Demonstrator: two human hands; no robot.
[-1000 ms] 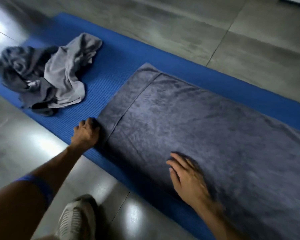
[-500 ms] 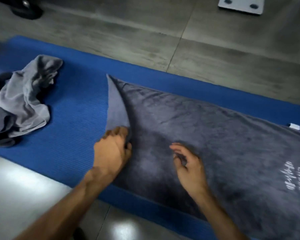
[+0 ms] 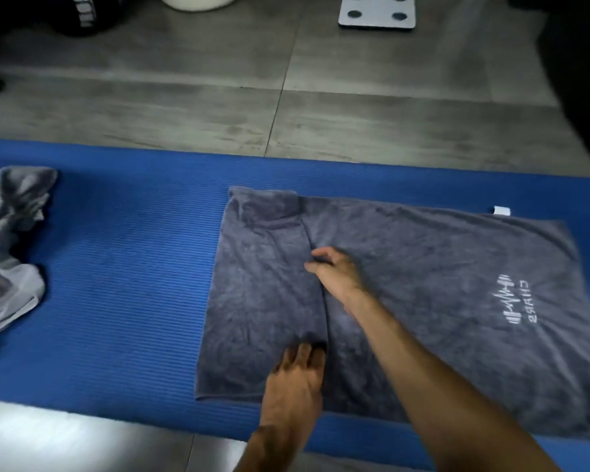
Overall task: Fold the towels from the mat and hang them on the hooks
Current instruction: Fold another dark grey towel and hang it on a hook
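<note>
A dark grey towel [image 3: 440,287] with a white logo lies spread on the blue mat [image 3: 126,284]. Its left end is folded over onto itself, and the folded edge runs down the middle. My left hand [image 3: 295,379] grips the near corner of that folded flap. My right hand [image 3: 334,270] pinches the same edge farther up. A crumpled light grey towel [image 3: 11,247] lies at the mat's left end. No hooks are in view.
Grey tiled floor surrounds the mat. A white scale [image 3: 377,10] and a white round container [image 3: 198,1] stand at the far edge. Dark objects [image 3: 82,15] sit at the top left, and a dark shape [image 3: 579,80] fills the right side.
My left hand has carried the towel's left end over to the right, laying it on the towel. My right hand moved up onto the folded edge. The view shifted right.
</note>
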